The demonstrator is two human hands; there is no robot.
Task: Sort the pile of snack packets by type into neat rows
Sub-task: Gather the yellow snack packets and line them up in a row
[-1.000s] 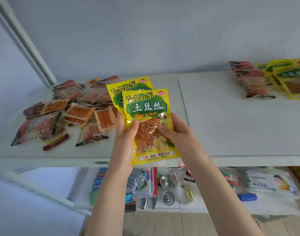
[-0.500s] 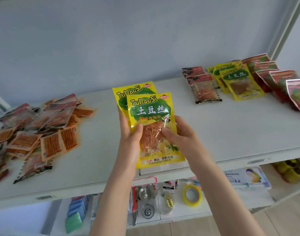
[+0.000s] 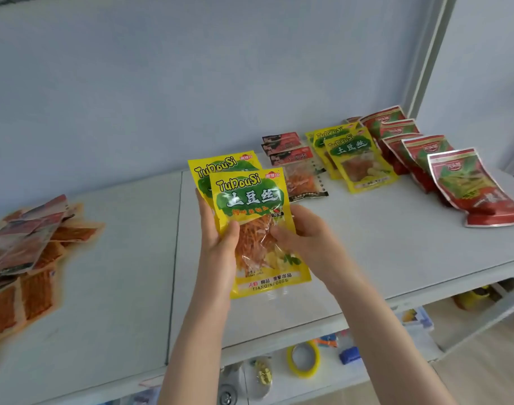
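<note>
Hands, two, bare, raised mid-frame over shelf front: left hand (image 3: 217, 249) wrapped round left edge of held yellow packets (image 3: 249, 200), thumb across clear window; right hand (image 3: 305, 238) pinching right edge of same pair, thumb on front. White shelf (image 3: 381, 258): wide, flat, seam near centre. Unsorted pile (image 3: 31, 247): orange and reddish packets, overlapping, far left, well apart from hands. Red-and-green row (image 3: 466, 182): several packets, shingled, far right near upright post. Yellow row (image 3: 358, 162): at least two matching packets, overlapped, between red-and-green row and dark-topped row, long axes running front to back, slightly tilted. Dark-topped row (image 3: 296, 165): three packets, stepped, just behind and right of held pair. Held yellow packets: two, fanned, tops away from body, long axis roughly parallel to yellow row. Destination judged as yellow row: forward and rightward, past dark-topped row, nearer right hand; little turning needed.
</note>
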